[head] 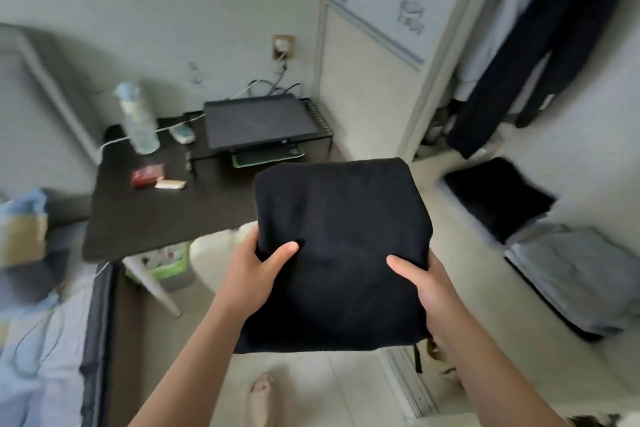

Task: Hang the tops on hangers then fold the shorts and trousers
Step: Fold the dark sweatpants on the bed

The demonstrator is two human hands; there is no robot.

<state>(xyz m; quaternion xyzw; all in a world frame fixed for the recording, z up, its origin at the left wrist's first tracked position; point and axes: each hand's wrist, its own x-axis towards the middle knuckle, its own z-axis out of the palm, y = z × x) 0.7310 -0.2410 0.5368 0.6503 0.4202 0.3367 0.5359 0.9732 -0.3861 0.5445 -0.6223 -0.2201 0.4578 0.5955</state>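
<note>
A folded black garment (341, 218) is held up in the air in front of me, above the floor. My left hand (258, 270) grips its lower left edge, thumb on top and fingers hidden beneath. My right hand (424, 284) grips the lower right edge the same way. At the right, a folded black piece (498, 198) and a folded pale grey-blue piece (568, 270) lie side by side. Dark clothes (526, 55) hang in the open closet at the upper right.
A low black table (145, 215) at the left carries a water bottle (136, 118), a red box (147, 175) and a laptop on a wire rack (259, 125). A bed edge with pale bedding (45, 340) lies at the lower left. Pale floor (311, 392) spreads below.
</note>
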